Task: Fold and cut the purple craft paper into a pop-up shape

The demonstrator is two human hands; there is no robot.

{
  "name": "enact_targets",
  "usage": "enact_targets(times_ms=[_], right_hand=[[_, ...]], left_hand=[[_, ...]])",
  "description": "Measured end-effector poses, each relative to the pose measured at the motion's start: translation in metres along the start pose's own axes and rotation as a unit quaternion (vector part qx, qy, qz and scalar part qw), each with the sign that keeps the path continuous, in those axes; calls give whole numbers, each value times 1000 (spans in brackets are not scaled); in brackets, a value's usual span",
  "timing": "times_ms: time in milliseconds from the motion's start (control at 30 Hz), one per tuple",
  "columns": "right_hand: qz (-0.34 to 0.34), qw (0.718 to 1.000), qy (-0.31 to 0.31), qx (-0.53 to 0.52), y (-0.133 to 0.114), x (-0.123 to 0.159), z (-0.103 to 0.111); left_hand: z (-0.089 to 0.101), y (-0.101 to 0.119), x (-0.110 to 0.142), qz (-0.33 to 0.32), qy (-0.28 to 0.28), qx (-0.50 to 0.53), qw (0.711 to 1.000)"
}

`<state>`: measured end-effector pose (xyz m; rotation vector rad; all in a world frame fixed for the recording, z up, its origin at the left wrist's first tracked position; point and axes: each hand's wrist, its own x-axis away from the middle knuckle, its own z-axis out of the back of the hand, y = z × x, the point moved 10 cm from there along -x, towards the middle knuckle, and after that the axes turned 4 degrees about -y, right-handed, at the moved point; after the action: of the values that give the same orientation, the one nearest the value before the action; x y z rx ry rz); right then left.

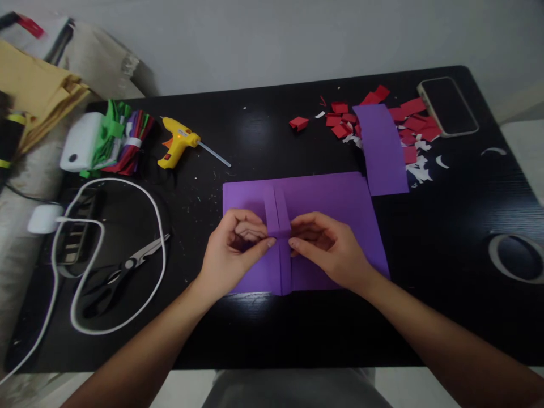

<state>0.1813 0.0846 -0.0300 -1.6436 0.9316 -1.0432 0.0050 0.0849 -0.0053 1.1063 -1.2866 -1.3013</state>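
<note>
Your left hand and right hand pinch opposite edges of a folded purple paper strip above the purple sheet.

Purple sheet, yellow glue gun, black table

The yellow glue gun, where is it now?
In the head view, the yellow glue gun lies on the left part of the black table, just right of the bundled coloured strips.
</note>
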Motion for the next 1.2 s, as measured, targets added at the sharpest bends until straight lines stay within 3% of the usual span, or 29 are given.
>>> enact_targets(times_ms=[267,500,700,1200], right_hand=[[40,996,12,75,-11,-1,5],[54,994,18,91,-15,0,6],[56,994,50,77,-15,2,11],[50,997,-12,49,-14,2,-3]], left_hand=[[-10,10,-1,-26,-73,-49,996],[-12,7,2,-33,-106,-103,988],[-22,19,4,-84,-170,-135,973],[-17,24,5,-140,-119,-186,965]])
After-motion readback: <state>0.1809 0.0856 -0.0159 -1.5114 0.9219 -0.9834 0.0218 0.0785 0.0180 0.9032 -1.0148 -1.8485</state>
